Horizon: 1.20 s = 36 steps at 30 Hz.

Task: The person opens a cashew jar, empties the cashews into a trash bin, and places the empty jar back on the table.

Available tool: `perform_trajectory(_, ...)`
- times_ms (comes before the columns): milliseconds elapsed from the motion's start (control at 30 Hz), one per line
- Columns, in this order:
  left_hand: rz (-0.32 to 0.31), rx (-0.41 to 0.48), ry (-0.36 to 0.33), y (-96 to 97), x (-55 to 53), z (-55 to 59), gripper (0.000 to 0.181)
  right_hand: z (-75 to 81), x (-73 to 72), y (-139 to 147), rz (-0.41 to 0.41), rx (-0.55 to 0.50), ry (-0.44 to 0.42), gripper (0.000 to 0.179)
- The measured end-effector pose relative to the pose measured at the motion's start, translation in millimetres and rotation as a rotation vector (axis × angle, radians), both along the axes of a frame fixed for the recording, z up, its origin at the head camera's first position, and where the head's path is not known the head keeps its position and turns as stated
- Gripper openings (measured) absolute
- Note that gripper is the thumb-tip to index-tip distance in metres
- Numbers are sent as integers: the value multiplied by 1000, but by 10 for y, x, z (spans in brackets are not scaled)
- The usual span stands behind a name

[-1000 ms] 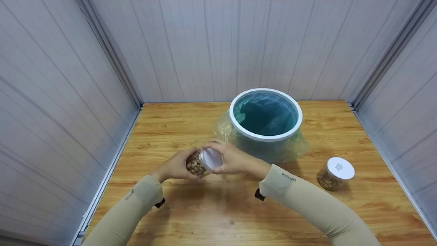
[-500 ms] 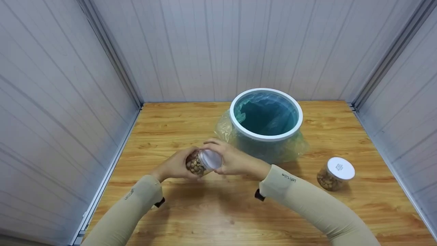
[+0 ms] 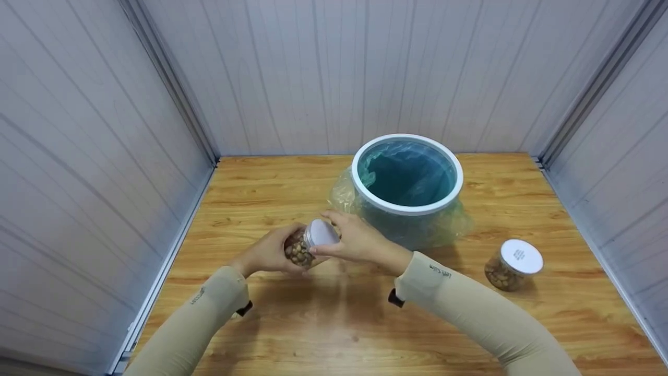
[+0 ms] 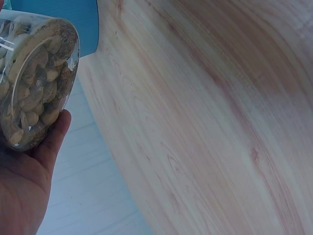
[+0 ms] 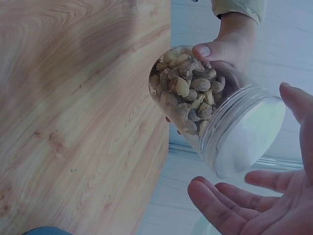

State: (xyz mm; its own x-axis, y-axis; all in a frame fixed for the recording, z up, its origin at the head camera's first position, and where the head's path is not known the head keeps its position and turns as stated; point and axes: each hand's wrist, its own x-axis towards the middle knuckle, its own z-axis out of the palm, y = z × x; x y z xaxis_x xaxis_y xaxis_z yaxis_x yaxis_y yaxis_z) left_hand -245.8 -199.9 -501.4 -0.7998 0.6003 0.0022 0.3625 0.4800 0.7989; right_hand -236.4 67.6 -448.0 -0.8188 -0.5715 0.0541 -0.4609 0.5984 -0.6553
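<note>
My left hand grips a clear plastic jar of cashews round its body, tilted above the table. A white-topped lid covers the jar's mouth, facing right toward my right hand. In the right wrist view, the right hand's fingers are spread around the lid's edge with a gap from it, the thumb on the other side. The left wrist view shows the jar's base with nuts pressed against it, resting against the left palm. A second lidded jar of nuts stands at right.
A bin with a white rim and a green plastic liner folded over it stands behind the hands, right of middle. The wood-grain table is enclosed by pale panelled walls at the back and both sides.
My right hand's fingers have loosened from around the lid and spread, showing more of its white top. The left hand with the jar has hardly moved.
</note>
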Motion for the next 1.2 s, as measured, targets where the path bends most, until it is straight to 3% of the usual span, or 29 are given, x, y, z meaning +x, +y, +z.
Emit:
perform_trajectory(233, 8, 0, -20, -4, -9, 1, 86, 7, -6, 7, 25, -35, -43, 72)
perform_trajectory(400, 7, 1, -22, -1, -4, -4, 85, 7, -24, 21, 64, -49, -50, 78)
perform_trajectory(833, -6, -5, 25, 4, -5, -2, 87, -31, -37, 8, 195, -88, 74, 84)
perform_trajectory(1200, 5, -18, 6, -2, 0, -10, 84, -27, -21, 16, 211, -109, 86, 84)
